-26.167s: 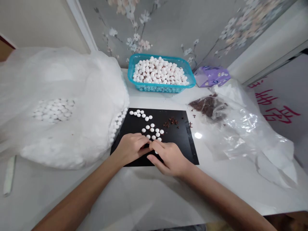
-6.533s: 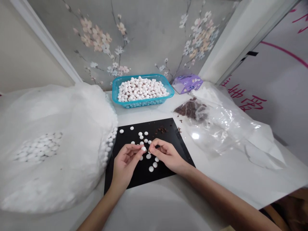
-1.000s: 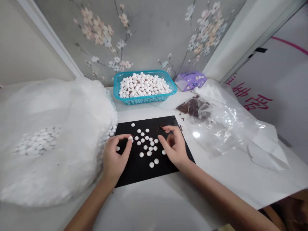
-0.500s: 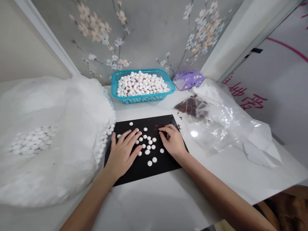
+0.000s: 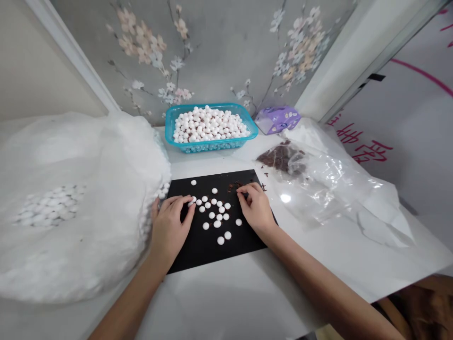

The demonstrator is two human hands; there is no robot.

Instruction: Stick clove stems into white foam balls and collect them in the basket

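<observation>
Several small white balls lie scattered on a black mat, with tiny reddish-brown bits among them. At the mat's left side, my left hand has its thumb and index finger closed at a white ball. My right hand rests over the right part of the mat, thumb and forefinger pinched together. Beside its fingertips is a little pile of brown pieces. Whatever the right fingertips hold is too small to make out.
Behind the mat stands a blue basket heaped with white balls. A large translucent bag of white balls bulges at the left. To the right lie a clear plastic bag with brown pieces and a purple packet.
My left hand has drawn back to the left from the scattered balls, and its spread fingers have come together at one ball. My right hand has barely shifted, still pinched.
</observation>
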